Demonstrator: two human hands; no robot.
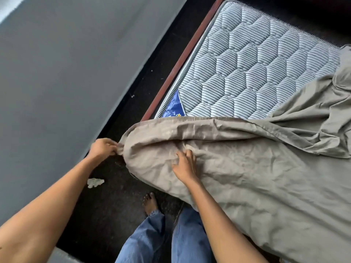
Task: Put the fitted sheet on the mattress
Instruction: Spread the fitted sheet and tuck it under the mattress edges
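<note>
A grey-brown fitted sheet (256, 177) lies crumpled over the near and right part of the mattress (243, 73), which is quilted in striped grey hexagons with a blue triangular label at its near left corner. My left hand (103, 147) pinches the bunched corner of the sheet, held out past the mattress's near left corner. My right hand (185, 164) grips a fold of the sheet on top, fingers curled into the cloth. The far half of the mattress is bare.
A red-brown bed frame rail (182, 59) runs along the mattress's left side. A grey wall (66, 73) stands close on the left, with a narrow strip of dark floor (114, 196) between. A crumpled scrap (95, 182) lies on the floor. My bare foot (151, 203) and jeans are below.
</note>
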